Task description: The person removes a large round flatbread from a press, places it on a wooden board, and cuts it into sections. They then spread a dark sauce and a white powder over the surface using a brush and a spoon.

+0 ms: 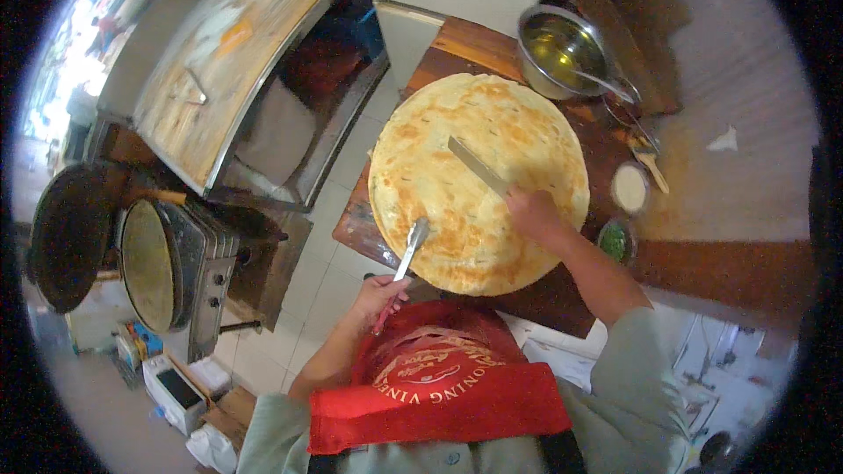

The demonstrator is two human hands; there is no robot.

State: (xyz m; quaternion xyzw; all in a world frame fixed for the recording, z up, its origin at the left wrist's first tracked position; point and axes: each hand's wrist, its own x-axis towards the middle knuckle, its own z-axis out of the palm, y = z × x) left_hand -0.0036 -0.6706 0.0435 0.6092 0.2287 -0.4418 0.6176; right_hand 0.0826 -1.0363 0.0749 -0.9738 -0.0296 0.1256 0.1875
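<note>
A large round flatbread, browned in patches, lies on a dark wooden table in front of me. My right hand grips a knife whose broad metal blade extends to the upper left over the bread's middle. The knife's handle is hidden in my fist. Metal tongs are in my left hand, their tips at the lower left part of the bread. A red grip shows below that hand.
Right of the bread are a steel bowl of yellow liquid with a ladle, a brush, a pale-filled bowl and chopped greens. At left stand a floured wooden worktop and a round griddle with its lid raised.
</note>
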